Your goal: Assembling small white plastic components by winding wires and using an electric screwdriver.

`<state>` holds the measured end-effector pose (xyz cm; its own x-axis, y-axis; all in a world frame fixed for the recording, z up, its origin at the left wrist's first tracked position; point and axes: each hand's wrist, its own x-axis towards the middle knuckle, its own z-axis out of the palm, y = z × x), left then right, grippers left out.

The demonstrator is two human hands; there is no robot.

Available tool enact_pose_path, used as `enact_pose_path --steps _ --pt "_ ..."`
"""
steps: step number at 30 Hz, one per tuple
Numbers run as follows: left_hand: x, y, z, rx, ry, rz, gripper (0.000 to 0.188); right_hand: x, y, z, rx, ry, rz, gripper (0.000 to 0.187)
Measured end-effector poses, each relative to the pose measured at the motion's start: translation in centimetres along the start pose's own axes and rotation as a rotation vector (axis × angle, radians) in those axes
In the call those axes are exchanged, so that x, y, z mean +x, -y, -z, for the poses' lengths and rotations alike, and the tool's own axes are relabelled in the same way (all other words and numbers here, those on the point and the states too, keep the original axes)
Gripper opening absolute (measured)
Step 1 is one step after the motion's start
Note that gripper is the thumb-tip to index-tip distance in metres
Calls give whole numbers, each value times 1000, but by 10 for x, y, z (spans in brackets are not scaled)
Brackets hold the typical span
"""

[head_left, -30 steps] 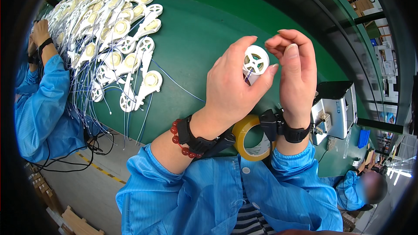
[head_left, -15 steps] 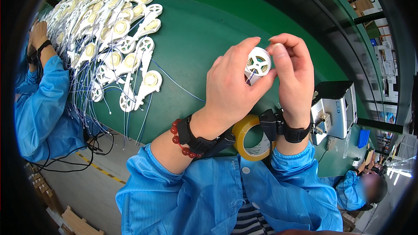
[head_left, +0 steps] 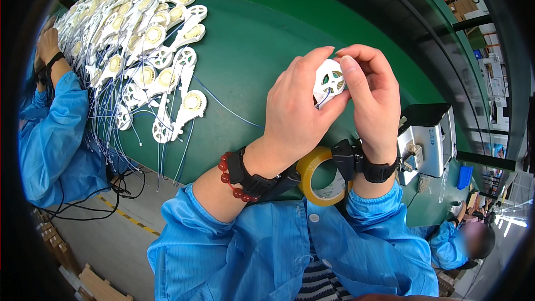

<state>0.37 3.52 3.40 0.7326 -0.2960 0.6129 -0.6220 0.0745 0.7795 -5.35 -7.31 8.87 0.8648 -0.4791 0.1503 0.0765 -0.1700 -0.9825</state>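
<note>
A white plastic fan housing [head_left: 329,79] with a round, spoked opening is held between both hands above the green table. My left hand [head_left: 295,103] is closed round its left side, the thumb below and fingers over the top. My right hand [head_left: 374,89] grips its right edge, with the thumb across the rim and the fingers curled behind. A thin blue wire shows below the spokes, beside the left thumb. Most of the housing's back and lower part is hidden by the hands. Below the wrists stands a roll of yellow tape [head_left: 306,176].
Many similar white housings with trailing wires lie in a pile [head_left: 153,36] at the left. A co-worker's sleeve [head_left: 58,134] and hand are beside it. A silver device [head_left: 429,145] stands at the right, near a blue bin [head_left: 465,177]. Another person sits at far right.
The housing has turned and tilted slightly between my hands, and its spoked face now appears narrower. My right thumb has shifted a little left onto its rim.
</note>
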Motion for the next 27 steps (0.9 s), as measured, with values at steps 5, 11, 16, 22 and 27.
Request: enact_pose_path --steps 5,11,16,22,27 --pt "-1 0 -1 5 10 8 58 0 -2 0 -2 -2 12 18" --pt "-2 0 -2 -15 13 53 53 0 -1 -1 6 13 4 18" --pt "-3 -1 -2 -50 13 105 50 0 2 -3 -26 13 0 19" --pt "-4 -2 -1 -42 42 163 51 1 -2 2 -86 -23 -12 22" --pt "-4 0 -1 -46 37 161 52 2 -4 -1 -94 -51 -21 24"
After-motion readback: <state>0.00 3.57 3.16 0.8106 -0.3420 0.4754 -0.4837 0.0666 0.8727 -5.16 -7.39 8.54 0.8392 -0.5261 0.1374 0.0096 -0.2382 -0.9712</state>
